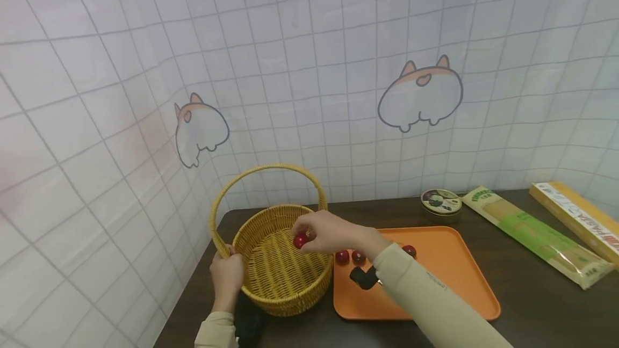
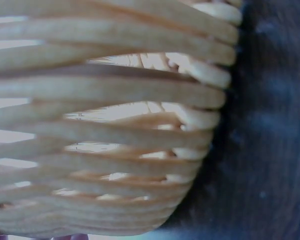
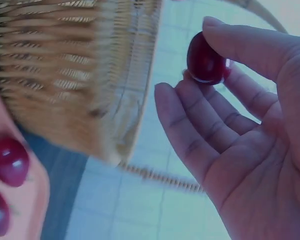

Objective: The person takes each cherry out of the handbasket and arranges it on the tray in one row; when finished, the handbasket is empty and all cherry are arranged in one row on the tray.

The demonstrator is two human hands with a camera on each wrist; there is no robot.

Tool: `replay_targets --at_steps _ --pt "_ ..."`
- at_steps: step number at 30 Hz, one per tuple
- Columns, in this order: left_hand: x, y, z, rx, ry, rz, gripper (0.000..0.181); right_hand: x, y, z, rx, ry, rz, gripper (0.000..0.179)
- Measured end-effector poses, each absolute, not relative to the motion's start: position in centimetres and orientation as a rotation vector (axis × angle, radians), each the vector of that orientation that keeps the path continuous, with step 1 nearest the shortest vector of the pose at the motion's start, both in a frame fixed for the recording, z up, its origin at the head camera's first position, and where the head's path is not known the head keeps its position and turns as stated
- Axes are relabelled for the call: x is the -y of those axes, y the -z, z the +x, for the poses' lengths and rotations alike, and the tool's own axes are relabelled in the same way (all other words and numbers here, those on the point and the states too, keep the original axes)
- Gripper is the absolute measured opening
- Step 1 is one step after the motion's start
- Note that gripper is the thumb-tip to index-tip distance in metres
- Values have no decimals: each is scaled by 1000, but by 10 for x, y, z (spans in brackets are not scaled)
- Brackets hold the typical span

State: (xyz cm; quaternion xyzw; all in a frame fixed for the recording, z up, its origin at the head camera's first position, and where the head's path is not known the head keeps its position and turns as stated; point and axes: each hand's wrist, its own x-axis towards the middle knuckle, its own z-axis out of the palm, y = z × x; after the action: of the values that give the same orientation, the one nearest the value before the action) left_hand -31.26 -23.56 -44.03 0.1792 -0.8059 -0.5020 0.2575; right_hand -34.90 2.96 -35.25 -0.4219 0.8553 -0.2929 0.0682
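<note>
A yellow woven basket (image 1: 290, 301) with a tall hoop handle stands at the left of the dark table. My left hand (image 1: 226, 274) grips its left side where the handle meets the rim; in the left wrist view the basket's weave (image 2: 105, 90) fills most of the picture. Over the basket's right rim, my right hand (image 1: 329, 232) pinches a small, shiny, dark red round fruit (image 3: 205, 59) between thumb and fingers. More such fruits (image 1: 342, 256) lie on an orange tray (image 1: 450, 283) to the basket's right, partly hidden by my right arm.
At the back stands a round tin (image 1: 441, 203). To its right lie a green and clear packet of noodles (image 1: 537, 235) and a yellow pasta box (image 1: 580, 216). A white grid-patterned curtain (image 1: 309, 95) hangs behind and to the left of the table.
</note>
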Motion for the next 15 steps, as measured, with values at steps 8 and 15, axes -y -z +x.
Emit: replay_targets --at_steps 8,15 --pt "236 441 -313 2187 1361 483 4 -79 373 -340 -2640 1117 -1114 34" --pt "235 440 -313 2187 1369 487 4 -115 391 -334 -2711 1159 -1070 34"
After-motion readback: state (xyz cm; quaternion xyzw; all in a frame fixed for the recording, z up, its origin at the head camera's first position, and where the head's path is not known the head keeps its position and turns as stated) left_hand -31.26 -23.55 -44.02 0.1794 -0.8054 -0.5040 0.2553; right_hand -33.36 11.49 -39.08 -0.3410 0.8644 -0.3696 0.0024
